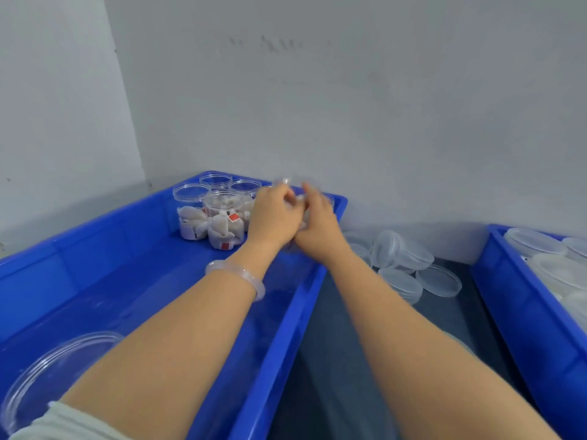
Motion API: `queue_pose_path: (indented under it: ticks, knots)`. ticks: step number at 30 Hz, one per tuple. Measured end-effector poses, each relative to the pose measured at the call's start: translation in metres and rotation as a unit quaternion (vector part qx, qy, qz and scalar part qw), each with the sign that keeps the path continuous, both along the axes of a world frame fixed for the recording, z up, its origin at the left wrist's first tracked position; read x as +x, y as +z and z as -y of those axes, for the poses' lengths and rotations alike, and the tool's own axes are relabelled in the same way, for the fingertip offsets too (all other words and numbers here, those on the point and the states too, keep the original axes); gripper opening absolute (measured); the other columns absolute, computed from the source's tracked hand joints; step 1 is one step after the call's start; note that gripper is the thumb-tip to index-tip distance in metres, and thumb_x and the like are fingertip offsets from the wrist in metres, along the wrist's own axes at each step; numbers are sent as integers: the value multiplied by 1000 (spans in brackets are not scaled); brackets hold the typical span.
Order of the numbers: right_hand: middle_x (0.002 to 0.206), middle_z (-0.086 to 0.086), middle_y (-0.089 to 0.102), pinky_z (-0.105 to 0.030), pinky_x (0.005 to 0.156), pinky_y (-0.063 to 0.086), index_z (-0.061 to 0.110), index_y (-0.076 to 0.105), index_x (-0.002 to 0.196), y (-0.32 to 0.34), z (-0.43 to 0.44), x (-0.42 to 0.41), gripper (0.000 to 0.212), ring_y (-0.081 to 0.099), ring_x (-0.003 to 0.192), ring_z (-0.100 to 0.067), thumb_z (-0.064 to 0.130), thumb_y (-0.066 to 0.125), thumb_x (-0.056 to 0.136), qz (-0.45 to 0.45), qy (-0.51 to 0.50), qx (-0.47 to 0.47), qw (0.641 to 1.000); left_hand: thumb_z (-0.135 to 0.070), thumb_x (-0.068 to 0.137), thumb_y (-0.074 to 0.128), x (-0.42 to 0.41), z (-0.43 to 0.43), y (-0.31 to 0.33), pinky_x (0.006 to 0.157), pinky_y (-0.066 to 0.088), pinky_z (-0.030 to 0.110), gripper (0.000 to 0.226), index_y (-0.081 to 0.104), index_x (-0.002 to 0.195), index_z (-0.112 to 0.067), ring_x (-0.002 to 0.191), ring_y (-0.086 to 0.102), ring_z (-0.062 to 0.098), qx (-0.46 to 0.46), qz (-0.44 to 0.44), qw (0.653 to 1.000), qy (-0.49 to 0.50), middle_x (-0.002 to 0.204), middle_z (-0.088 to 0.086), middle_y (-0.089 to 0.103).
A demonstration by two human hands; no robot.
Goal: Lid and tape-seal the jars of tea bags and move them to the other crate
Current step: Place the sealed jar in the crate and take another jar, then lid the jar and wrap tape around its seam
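Observation:
Several clear jars of tea bags point(222, 217) stand in the far corner of the left blue crate point(279, 328); some have clear lids on. Both my arms reach to that end. My left hand point(273, 215) and my right hand point(316, 222) meet around one clear jar point(287, 183) that is blurred and mostly hidden between them. The left fingers curl over its top, and the right hand wraps its right side with one finger raised. A second blue crate point(521, 312) at the right holds lidded jars point(536, 242).
Loose translucent lids point(403, 254) lie piled on the dark table between the two crates. A large clear round container point(47, 373) sits in the near left corner of the left crate. Grey walls close off the back and left.

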State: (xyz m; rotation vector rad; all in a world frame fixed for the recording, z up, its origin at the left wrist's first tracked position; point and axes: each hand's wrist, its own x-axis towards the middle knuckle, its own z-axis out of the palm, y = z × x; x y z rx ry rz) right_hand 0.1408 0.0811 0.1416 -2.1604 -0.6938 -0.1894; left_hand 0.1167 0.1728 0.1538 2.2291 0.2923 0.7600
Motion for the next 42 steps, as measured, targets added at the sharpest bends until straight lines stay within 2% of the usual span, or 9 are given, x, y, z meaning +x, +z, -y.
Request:
queue_pose_path:
  ticks: [4, 8, 11, 16, 21, 27, 31, 37, 42]
  knots:
    - [123, -13, 47, 1, 75, 32, 8, 43, 129, 45, 48, -10, 53, 49, 110, -20, 11, 64, 80, 101, -80, 190, 973, -32, 76, 72, -10, 56, 59, 84, 40, 26, 21, 62, 82, -15, 102, 55, 26, 20, 119, 992, -42, 99, 12, 60]
    - [103, -1, 56, -16, 71, 42, 27, 44, 94, 58, 103, -31, 33, 57, 94, -17, 29, 58, 64, 113, -117, 209, 964, -47, 70, 73, -18, 111, 75, 98, 41, 37, 62, 49, 120, -19, 114, 50, 27, -77, 133, 984, -87, 119, 9, 48]
    - [121, 3, 56, -23, 80, 44, 29, 46, 118, 21, 132, -56, 59, 57, 103, -12, 33, 68, 63, 46, -124, 170, 977, -55, 80, 65, -29, 137, 32, 100, 37, 30, 73, 42, 136, -13, 124, 46, 22, -228, 89, 962, -120, 133, 7, 47]
    - [133, 18, 36, 3, 86, 30, 21, 19, 150, -68, 160, -90, 100, 36, 116, 10, 17, 80, 70, -54, -82, 115, 988, -24, 95, 54, -52, 149, -72, 84, 41, 20, 23, 61, 114, -14, 108, 58, 15, -339, 46, 931, -130, 101, -10, 59]
    - [117, 3, 63, -25, 79, 51, 29, 29, 143, -78, 199, -58, 65, 61, 107, -15, -2, 46, 89, -212, -49, 262, 940, -11, 95, 46, -53, 147, -97, 80, 45, 15, 22, 64, 100, -23, 100, 60, 9, -363, 67, 920, -131, 98, -13, 64]
    - [144, -13, 41, -38, 109, 33, 14, 44, 140, -103, 189, 11, 58, 37, 133, -29, 41, 59, 90, -149, -193, -44, 969, -20, 94, 44, -57, 151, -101, 68, 46, 6, 21, 63, 92, -28, 89, 64, 4, -359, 112, 916, -136, 93, -5, 69]
    - [129, -6, 51, -43, 94, 45, 16, 47, 125, -114, 175, 29, 69, 49, 117, -26, 58, 69, 75, -115, -231, -112, 960, -32, 81, 39, -53, 150, -105, 71, 49, 11, 30, 64, 94, -25, 84, 65, -1, -357, 128, 914, -143, 91, -6, 69]
    - [130, 2, 49, -19, 81, 37, 26, 55, 128, -83, 179, 12, 56, 47, 111, -7, 36, 75, 76, -108, -164, 165, 967, -37, 95, 34, -50, 149, -106, 84, 51, 27, 33, 65, 96, -26, 93, 66, 13, -385, 113, 904, -150, 97, 2, 71]
    - [132, 1, 50, -17, 88, 36, 24, 56, 129, -78, 186, -1, 48, 49, 122, -13, 32, 67, 83, -100, -140, 92, 981, -29, 104, 26, -51, 151, -105, 84, 51, 28, 43, 66, 92, -25, 91, 68, 14, -392, 90, 903, -153, 91, 0, 72]
